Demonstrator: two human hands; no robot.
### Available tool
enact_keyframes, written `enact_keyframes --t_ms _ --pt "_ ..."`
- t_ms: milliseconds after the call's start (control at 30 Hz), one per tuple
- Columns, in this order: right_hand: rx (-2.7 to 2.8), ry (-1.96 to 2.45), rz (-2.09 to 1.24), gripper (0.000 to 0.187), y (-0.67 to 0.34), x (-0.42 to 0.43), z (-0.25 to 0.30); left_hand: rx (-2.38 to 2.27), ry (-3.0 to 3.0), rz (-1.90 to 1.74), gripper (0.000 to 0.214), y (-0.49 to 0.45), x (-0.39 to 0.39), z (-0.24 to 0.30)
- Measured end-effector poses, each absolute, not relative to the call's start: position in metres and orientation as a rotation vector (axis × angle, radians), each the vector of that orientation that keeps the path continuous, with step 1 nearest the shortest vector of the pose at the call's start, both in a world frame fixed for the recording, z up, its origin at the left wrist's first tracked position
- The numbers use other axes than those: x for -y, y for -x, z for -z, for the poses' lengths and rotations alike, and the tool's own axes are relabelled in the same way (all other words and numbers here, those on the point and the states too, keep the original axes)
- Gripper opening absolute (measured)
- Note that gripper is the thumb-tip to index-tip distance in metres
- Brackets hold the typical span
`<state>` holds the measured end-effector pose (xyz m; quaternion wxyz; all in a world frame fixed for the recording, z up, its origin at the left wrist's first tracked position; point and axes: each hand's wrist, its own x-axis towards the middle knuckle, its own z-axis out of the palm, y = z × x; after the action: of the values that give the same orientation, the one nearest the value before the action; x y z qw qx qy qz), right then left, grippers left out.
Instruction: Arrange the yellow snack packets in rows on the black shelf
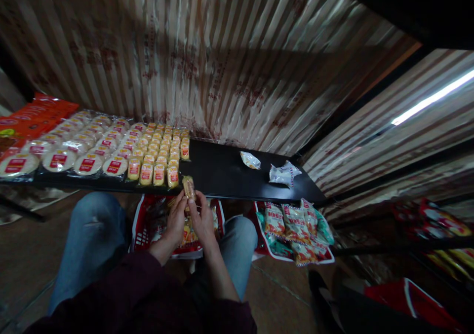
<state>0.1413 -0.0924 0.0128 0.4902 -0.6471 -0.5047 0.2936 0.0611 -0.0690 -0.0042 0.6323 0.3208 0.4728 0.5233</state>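
Between both hands, just in front of the shelf edge, is a small wrapped snack (pixel 188 188). My left hand (pixel 176 222) pinches its left side and my right hand (pixel 202 220) its right side, thumbs meeting near its lower end. Beyond them, rows of small yellow wrapped snacks (pixel 159 174) stand on the black shelf (pixel 222 176). Left of these are rows of round white wrapped cakes (pixel 87 164) with red labels. Below my hands sits a red basket (pixel 138 225) with mixed packets, partly hidden by my forearms.
On the shelf's right part lie a white-and-yellow packet (pixel 250 160) and crumpled white-blue packets (pixel 284 174). Orange bags (pixel 40 114) fill the far left. A second basket (pixel 329 259) holds red-and-white packets (pixel 296 224). Another red basket (pixel 429 299) stands lower right. Striped sheeting (pixel 192 53) backs the shelf.
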Motion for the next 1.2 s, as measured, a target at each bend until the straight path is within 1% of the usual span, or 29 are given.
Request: enact_keyframes --t_ms 200,333,433,533,633,867,1200 --pt "1.177 1.550 -0.804 0.034 -0.143 0.090 -0.014 -1.110 -0.803 -1.198 0.038 -0.058 0.074 -0.004" --pt "1.232 1.580 -0.793 0.034 -0.146 0.087 -0.017 -1.091 -0.890 -1.209 0.041 -0.056 0.074 -0.009" --pt "1.246 1.569 -0.749 0.031 -0.148 0.083 -0.013 -1.073 -0.923 -1.219 0.044 -0.057 0.072 -0.008" --pt "1.261 1.602 -0.630 0.026 -0.150 0.078 -0.008 -1.075 -0.952 -1.231 0.046 -0.058 0.069 -0.004" --pt "1.271 1.650 -0.553 0.026 -0.152 0.072 -0.004 -1.097 -0.976 -1.219 0.045 -0.058 0.066 0.000" --pt "1.098 1.602 -0.677 0.034 -0.154 0.058 -0.003 -1.174 -1.061 -1.220 0.036 -0.057 0.056 0.005" --pt "1.120 1.531 -0.742 0.023 -0.163 0.038 0.001 -1.295 -1.249 -1.229 0.031 -0.064 0.033 0.003"
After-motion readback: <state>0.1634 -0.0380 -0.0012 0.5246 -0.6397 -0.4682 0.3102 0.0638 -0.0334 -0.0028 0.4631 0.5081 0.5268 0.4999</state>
